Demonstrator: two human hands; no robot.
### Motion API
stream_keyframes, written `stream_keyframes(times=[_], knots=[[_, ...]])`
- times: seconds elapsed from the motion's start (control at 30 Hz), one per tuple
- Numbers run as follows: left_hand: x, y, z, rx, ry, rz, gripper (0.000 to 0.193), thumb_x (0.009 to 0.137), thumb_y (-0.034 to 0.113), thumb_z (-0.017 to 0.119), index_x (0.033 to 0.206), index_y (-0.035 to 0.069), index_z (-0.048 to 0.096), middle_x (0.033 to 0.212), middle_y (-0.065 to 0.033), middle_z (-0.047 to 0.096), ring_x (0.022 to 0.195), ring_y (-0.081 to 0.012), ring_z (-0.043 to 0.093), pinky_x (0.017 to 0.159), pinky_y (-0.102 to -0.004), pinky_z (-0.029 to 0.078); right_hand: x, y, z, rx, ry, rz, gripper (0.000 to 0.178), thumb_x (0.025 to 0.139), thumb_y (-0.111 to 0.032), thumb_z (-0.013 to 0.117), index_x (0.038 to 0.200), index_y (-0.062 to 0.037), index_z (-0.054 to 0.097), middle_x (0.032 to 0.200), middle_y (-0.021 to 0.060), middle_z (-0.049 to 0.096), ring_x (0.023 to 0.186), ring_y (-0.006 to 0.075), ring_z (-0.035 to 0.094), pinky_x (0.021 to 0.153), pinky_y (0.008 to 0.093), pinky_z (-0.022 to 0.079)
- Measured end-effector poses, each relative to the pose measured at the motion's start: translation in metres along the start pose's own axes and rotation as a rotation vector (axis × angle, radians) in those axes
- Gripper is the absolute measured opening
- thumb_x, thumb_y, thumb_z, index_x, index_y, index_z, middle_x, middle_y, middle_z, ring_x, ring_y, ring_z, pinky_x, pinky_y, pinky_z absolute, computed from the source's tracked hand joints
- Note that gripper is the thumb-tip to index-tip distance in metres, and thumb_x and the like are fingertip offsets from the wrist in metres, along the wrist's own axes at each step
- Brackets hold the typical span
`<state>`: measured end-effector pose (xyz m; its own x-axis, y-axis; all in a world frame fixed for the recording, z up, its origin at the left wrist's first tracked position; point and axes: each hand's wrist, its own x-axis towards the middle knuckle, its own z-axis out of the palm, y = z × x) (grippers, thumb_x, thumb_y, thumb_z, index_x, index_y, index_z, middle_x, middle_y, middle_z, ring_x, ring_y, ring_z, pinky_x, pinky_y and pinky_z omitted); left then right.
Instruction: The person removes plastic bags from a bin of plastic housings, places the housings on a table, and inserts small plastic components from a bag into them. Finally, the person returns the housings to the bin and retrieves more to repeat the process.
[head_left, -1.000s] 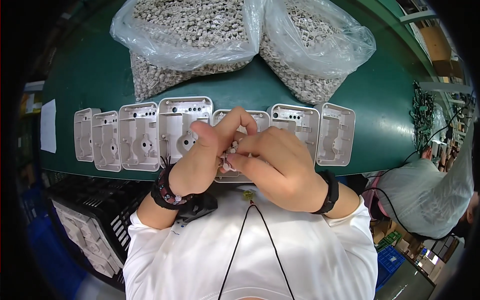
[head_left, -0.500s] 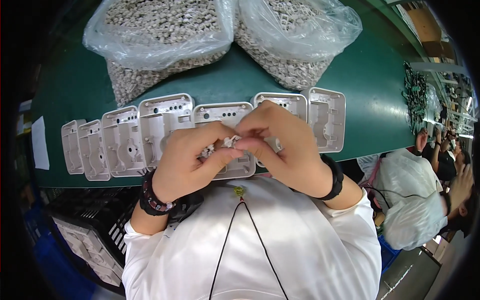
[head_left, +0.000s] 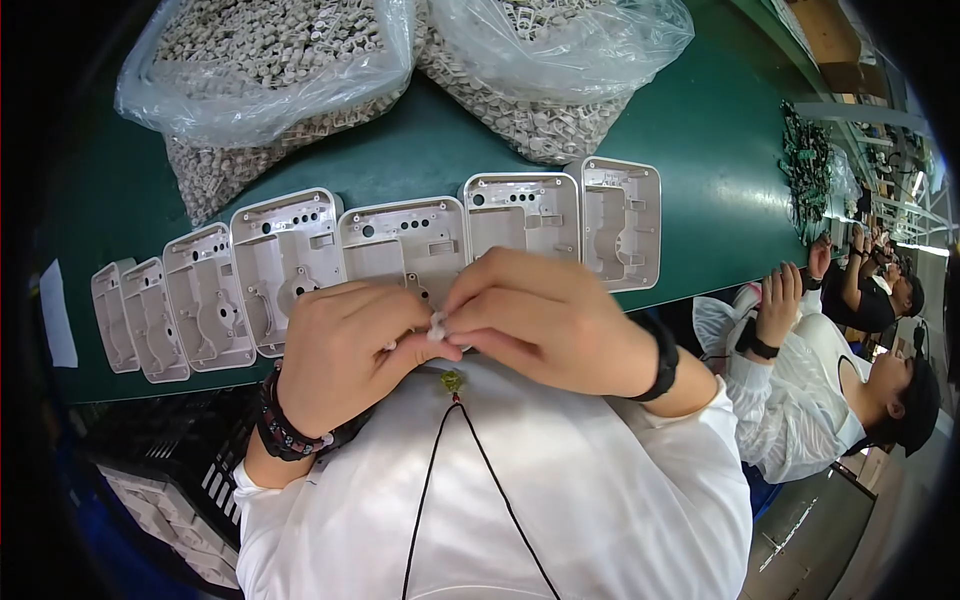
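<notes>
My left hand [head_left: 345, 345] and my right hand [head_left: 550, 325] meet in front of my chest, fingertips together. Between them sits a small whitish plastic piece [head_left: 437, 327], pinched by the thumb and fingers of both hands. A bit of another pale piece [head_left: 390, 346] peeks out of the curled left fingers; the rest of it is hidden. Just beyond the hands stands a row of light grey plastic housings [head_left: 402, 218], open side up, with round holes and moulded ribs inside. My hands cover the near part of the middle ones.
Two clear plastic bags [head_left: 265, 105] full of small pale parts stand at the back of the green table [head_left: 700, 215]. Dark cables [head_left: 805, 165] lie at the far right. A black crate [head_left: 165, 440] is at lower left. A co-worker [head_left: 800, 390] sits to the right.
My hands have come lower and closer together, with the small piece now between both sets of fingertips. The view has shifted, and the co-worker's head and raised hand show more.
</notes>
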<state>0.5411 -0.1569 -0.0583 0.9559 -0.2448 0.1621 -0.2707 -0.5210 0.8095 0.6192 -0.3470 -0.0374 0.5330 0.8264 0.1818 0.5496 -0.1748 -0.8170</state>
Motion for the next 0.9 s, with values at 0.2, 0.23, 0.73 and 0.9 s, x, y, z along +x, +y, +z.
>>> stream_keyframes(times=[0.2, 0.23, 0.73, 0.9], knots=[[-0.022, -0.011, 0.005, -0.282, 0.348, -0.149, 0.028, 0.081, 0.024, 0.064, 0.09, 0.004, 0.047, 0.062, -0.0027, 0.049, 0.052, -0.0116, 0.045, 0.047, -0.0234, 0.034, 0.024, 0.032, -0.055, -0.79, -0.012, -0.133, 0.018, 0.056, -0.004, 0.068, 0.073, -0.0066, 0.063, 0.096, 0.005, 0.055, 0.086, 0.024, 0.052, 0.071, 0.0326, 0.044], [-0.023, -0.013, 0.006, -0.372, 0.438, -0.152, 0.029, 0.084, 0.025, 0.061, 0.096, 0.004, 0.044, 0.063, -0.0018, 0.047, 0.052, -0.0091, 0.043, 0.047, -0.0222, 0.033, 0.024, 0.044, -0.057, -0.84, -0.082, -0.162, 0.014, 0.056, -0.006, 0.067, 0.07, -0.006, 0.063, 0.098, 0.0043, 0.053, 0.09, 0.0233, 0.05, 0.074, 0.0329, 0.043], [-0.044, -0.013, -0.003, -0.678, 0.567, -0.314, 0.027, 0.093, 0.025, 0.048, 0.104, 0.004, 0.036, 0.066, 0.0005, 0.042, 0.056, -0.0049, 0.034, 0.049, -0.0181, 0.027, 0.043, 0.053, -0.038, -1.07, -0.407, -0.281, 0.008, 0.064, -0.013, 0.06, 0.064, -0.0054, 0.064, 0.101, 0.0032, 0.05, 0.094, 0.019, 0.046, 0.079, 0.0282, 0.039], [-0.041, -0.012, -0.004, -0.651, 0.552, -0.306, 0.028, 0.092, 0.026, 0.048, 0.105, 0.004, 0.036, 0.067, 0.0003, 0.042, 0.056, -0.0048, 0.033, 0.049, -0.0176, 0.027, 0.039, 0.067, -0.032, -1.047, -0.405, -0.295, 0.01, 0.067, -0.013, 0.059, 0.066, -0.0051, 0.065, 0.106, 0.0044, 0.051, 0.098, 0.0198, 0.046, 0.081, 0.0283, 0.039]])
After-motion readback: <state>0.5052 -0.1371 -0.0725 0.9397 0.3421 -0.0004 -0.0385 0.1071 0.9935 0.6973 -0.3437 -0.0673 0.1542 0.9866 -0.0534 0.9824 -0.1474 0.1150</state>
